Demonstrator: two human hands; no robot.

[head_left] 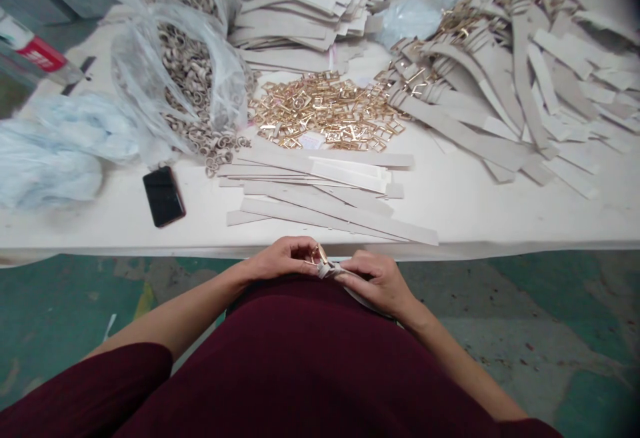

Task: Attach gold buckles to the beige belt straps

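Note:
Just off the table's front edge, my left hand [287, 258] has its fingers closed on a gold buckle [321, 253]. My right hand [379, 280] pinches a grey strap [331, 269] close beside it. The strap's end is looped at the buckle, and its rest hangs down below my right hand. Beyond the edge lie loose flat grey strips [325, 211], crossing one another. Behind them spreads a heap of gold buckles [325, 108].
On the white table [465, 218], a black phone [163, 197] lies left, near plastic bags of small grey loops [185, 58]. Straps with buckles [480, 91] pile up at the right. Stacked strips [295, 15] and a red-labelled bottle [43, 53] stand farther back.

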